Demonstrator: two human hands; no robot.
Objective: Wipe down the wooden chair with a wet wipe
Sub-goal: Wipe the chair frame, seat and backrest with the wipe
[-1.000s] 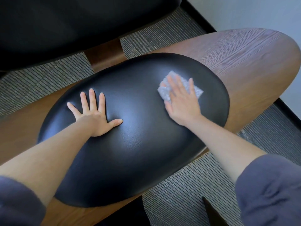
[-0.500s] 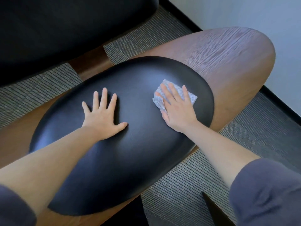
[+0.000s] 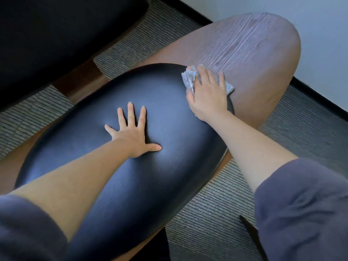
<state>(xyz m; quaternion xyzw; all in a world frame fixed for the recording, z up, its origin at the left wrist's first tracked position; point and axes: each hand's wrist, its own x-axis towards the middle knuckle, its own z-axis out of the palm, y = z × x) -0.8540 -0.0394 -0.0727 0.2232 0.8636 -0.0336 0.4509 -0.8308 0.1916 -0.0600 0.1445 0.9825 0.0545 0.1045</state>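
The wooden chair (image 3: 259, 53) has a broad curved brown shell with a black padded seat cushion (image 3: 146, 181) on top. My right hand (image 3: 208, 95) lies flat on a crumpled white wet wipe (image 3: 188, 80), pressing it where the cushion's far right edge meets the bare wood. Part of the wipe sticks out beyond my fingers on both sides. My left hand (image 3: 131, 133) rests flat on the middle of the cushion, fingers spread, holding nothing.
The chair's black backrest (image 3: 56, 34) fills the upper left, joined by a dark wooden strut (image 3: 82, 81). Grey ribbed carpet (image 3: 301, 138) lies around the chair. A pale wall (image 3: 310, 25) with black skirting runs along the right.
My right hand has slid the wipe outward, from the cushion's right part to its edge and onto the wood. My left hand has shifted slightly right on the cushion.
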